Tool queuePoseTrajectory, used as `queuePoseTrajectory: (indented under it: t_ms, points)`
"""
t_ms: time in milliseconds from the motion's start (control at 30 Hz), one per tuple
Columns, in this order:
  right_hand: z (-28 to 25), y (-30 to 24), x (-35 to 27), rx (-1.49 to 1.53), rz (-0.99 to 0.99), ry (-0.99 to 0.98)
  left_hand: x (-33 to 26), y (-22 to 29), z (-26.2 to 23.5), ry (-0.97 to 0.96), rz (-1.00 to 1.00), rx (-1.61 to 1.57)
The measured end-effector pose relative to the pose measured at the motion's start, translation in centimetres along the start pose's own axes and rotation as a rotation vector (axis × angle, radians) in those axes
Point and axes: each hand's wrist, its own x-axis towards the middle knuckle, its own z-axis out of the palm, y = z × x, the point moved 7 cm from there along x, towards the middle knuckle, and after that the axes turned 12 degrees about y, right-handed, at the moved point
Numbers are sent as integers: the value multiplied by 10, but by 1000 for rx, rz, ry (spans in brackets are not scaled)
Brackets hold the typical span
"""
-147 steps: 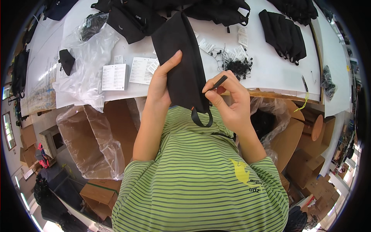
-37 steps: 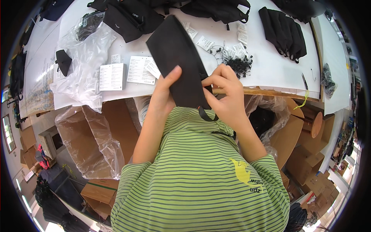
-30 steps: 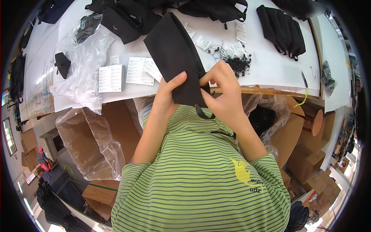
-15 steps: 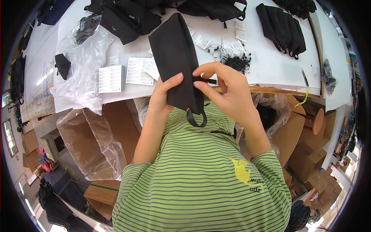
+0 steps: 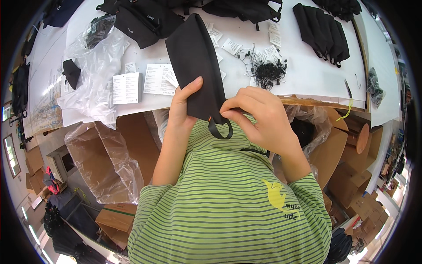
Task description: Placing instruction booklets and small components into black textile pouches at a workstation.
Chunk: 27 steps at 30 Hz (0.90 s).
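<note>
A long black fabric pouch (image 5: 195, 66) is held up in front of me, slanting over the table's near edge. My left hand (image 5: 183, 103) is closed round its left side, with the thumb lying across the front. At the lower right edge, my right hand (image 5: 259, 114) pinches the pouch between thumb and index finger. Whether a zipper pull is inside that pinch is hidden by the fingers. A black ribbon loop (image 5: 220, 132) hangs from the pouch's bottom end beside a small orange tab (image 5: 209, 119).
Beyond my right hand lie a heap of black tag cords (image 5: 269, 72) and loose white tags (image 5: 231, 46). White label stacks (image 5: 126, 89) and clear plastic bags (image 5: 96, 66) lie left. Black pouches (image 5: 323, 35) and scissors (image 5: 347, 89) are right. Cartons (image 5: 118, 152) stand below.
My right hand has slid down the pouch's right edge toward the loop end. The dark strip that stuck out by its fingers no longer shows. The pouch has shifted slightly left and up.
</note>
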Motion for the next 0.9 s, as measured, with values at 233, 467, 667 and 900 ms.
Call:
queuePoseTrajectory:
  t_ms: [233,467,667,900]
  points:
    - [-9,0,8,-98,-9,54,-7,0,9,-86,34,134]
    - [-8,7,8,66,118,6,-8,-3,10,-107,-11,123]
    - [-14,14,7,52,140,78,-5,-7,5,-88,-95,70]
    - [-17,26,-22,19,342,145,0,2,2,-31,9,-62]
